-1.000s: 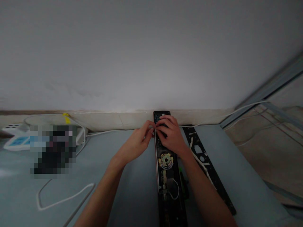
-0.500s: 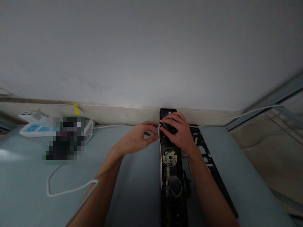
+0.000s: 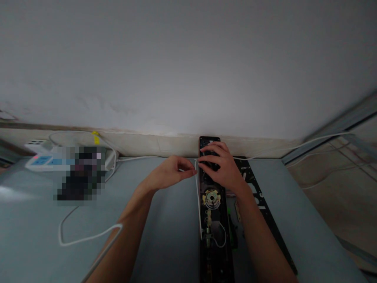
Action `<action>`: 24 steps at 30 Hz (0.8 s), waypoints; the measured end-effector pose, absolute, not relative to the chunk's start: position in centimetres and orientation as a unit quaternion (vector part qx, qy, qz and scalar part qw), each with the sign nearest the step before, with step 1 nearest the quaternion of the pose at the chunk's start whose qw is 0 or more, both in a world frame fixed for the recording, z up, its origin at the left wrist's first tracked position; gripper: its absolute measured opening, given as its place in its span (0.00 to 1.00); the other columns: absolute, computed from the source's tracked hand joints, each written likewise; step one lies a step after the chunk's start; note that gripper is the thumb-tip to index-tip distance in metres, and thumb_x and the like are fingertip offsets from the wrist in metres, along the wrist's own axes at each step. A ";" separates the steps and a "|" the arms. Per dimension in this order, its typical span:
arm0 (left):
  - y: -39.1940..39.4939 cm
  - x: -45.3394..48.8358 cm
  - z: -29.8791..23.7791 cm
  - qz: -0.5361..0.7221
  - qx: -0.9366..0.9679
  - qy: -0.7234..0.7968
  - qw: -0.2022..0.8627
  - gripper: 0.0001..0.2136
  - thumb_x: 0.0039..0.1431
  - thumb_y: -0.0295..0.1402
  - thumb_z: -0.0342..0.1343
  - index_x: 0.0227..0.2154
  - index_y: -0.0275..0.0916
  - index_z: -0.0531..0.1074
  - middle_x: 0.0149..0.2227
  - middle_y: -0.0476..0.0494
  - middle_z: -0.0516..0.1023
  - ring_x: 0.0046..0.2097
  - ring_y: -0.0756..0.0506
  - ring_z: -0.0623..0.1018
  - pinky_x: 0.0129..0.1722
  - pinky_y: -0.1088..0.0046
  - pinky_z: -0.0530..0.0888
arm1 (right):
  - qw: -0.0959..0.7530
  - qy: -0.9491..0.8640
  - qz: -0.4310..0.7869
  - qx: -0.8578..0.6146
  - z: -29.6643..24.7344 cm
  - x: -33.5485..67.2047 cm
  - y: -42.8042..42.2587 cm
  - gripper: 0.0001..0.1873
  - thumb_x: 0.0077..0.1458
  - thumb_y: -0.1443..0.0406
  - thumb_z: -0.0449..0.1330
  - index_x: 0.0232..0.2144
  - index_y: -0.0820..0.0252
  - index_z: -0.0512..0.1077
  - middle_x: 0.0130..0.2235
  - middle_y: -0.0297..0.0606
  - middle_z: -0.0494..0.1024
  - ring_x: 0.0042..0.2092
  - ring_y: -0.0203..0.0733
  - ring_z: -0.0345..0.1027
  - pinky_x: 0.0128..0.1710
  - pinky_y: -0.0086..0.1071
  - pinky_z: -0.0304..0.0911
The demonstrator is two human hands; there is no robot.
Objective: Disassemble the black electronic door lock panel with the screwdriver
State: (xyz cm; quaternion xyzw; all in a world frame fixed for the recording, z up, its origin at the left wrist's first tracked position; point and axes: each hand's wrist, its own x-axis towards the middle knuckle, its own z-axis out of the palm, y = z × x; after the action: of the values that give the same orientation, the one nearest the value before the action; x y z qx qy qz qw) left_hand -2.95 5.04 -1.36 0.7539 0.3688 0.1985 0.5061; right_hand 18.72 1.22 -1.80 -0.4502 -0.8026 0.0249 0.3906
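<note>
A long, narrow black device housing (image 3: 216, 259) lies open in front of me, its inner parts facing up. It holds a round metal part (image 3: 212, 199) and a small loop of white wire. A thin white wire (image 3: 197, 192) runs along the housing's left edge. My left hand (image 3: 173, 171) pinches that wire near the upper end, thumb and forefinger together just left of the edge. Over the upper housing lies my right hand (image 3: 223, 165), its thumb and forefinger closing on the same wire's top end, other fingers bent above. The fingers hide part of the interior.
A flat black plate with cutouts (image 3: 273, 224) lies to the right, partly behind my right forearm. A green and black tool (image 3: 232, 232) sits beside the housing. At left are a white power strip (image 3: 38, 162), a blurred dark object (image 3: 84, 173) and a white cable (image 3: 88, 237).
The white wire now bows out slightly left of the housing's edge. My left fingertips have shifted a little down and left, and my right fingertips have moved slightly left.
</note>
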 end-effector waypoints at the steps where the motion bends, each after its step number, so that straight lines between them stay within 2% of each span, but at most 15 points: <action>1: 5.2 -3.0 -1.6 0.198 0.748 0.372 0.512 0.11 0.57 0.41 0.60 0.30 0.38 0.79 0.31 0.47 0.83 0.33 0.46 0.79 0.36 0.70 0.73 | 0.387 -0.803 0.028 -0.452 -1.7 18.8 1.2 0.05 0.60 0.64 0.66 0.38 0.49 0.82 0.49 0.36 0.81 0.59 0.49 0.64 0.61 0.54 0.65; 4: 5.6 -3.0 -2.3 0.194 0.740 0.393 0.510 0.08 0.53 0.37 0.58 0.29 0.38 0.77 0.29 0.47 0.82 0.33 0.46 0.78 0.35 0.71 0.72 | 0.377 -0.805 0.037 -0.456 -1.4 19.4 1.0 0.06 0.59 0.65 0.66 0.38 0.49 0.81 0.49 0.36 0.81 0.59 0.50 0.64 0.61 0.57 0.64; 8: 5.5 -2.7 -3.0 0.170 0.761 0.434 0.452 0.07 0.50 0.36 0.58 0.24 0.38 0.75 0.25 0.48 0.78 0.29 0.47 0.75 0.30 0.73 0.68 | 0.352 -0.818 0.052 -0.451 -1.0 20.2 0.6 0.14 0.54 0.73 0.63 0.39 0.50 0.80 0.53 0.36 0.79 0.63 0.50 0.62 0.64 0.58 0.62; 10: 5.3 -2.5 -3.1 0.172 0.770 0.452 0.416 0.09 0.51 0.38 0.59 0.23 0.38 0.73 0.22 0.49 0.75 0.27 0.48 0.72 0.27 0.73 0.64 | 0.331 -0.826 0.057 -0.452 -0.9 20.4 0.3 0.15 0.51 0.73 0.64 0.39 0.51 0.80 0.56 0.37 0.77 0.66 0.51 0.58 0.66 0.59 0.59; 13: 5.1 -2.2 -2.9 0.203 0.782 0.450 0.380 0.11 0.56 0.40 0.57 0.26 0.39 0.73 0.23 0.49 0.75 0.27 0.48 0.72 0.28 0.73 0.65 | 0.302 -0.833 0.057 -0.460 -1.0 20.5 0.1 0.15 0.49 0.71 0.67 0.40 0.51 0.80 0.61 0.39 0.72 0.69 0.54 0.54 0.67 0.61 0.57; 17: 4.8 -1.7 -2.3 0.247 0.763 0.399 0.444 0.08 0.60 0.39 0.55 0.34 0.40 0.70 0.29 0.48 0.79 0.32 0.47 0.78 0.32 0.72 0.70 | 0.304 -0.834 0.055 -0.457 -1.5 20.4 0.5 0.12 0.50 0.70 0.69 0.38 0.50 0.81 0.60 0.38 0.73 0.67 0.54 0.56 0.65 0.62 0.58; 20: 4.5 -1.4 -2.3 0.257 0.733 0.366 0.513 0.07 0.60 0.38 0.55 0.36 0.41 0.64 0.29 0.49 0.80 0.32 0.47 0.78 0.32 0.72 0.71 | 0.318 -0.832 0.053 -0.452 -1.9 20.3 0.9 0.07 0.55 0.68 0.68 0.35 0.48 0.82 0.56 0.37 0.75 0.64 0.52 0.58 0.63 0.61 0.61; 24: 4.4 -1.3 -2.5 0.273 0.709 0.337 0.556 0.07 0.59 0.34 0.54 0.37 0.42 0.62 0.29 0.51 0.78 0.33 0.48 0.77 0.34 0.72 0.71 | 0.334 -0.830 0.054 -0.443 -2.0 20.2 1.1 0.06 0.57 0.67 0.68 0.33 0.49 0.83 0.53 0.37 0.76 0.60 0.51 0.60 0.60 0.58 0.63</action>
State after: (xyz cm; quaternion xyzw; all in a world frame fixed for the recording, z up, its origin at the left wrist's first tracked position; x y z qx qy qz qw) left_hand -1.27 4.39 -2.51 0.7090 0.3369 0.2725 0.5564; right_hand 20.23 1.13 -1.97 -0.4434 -0.8301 0.0541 0.3339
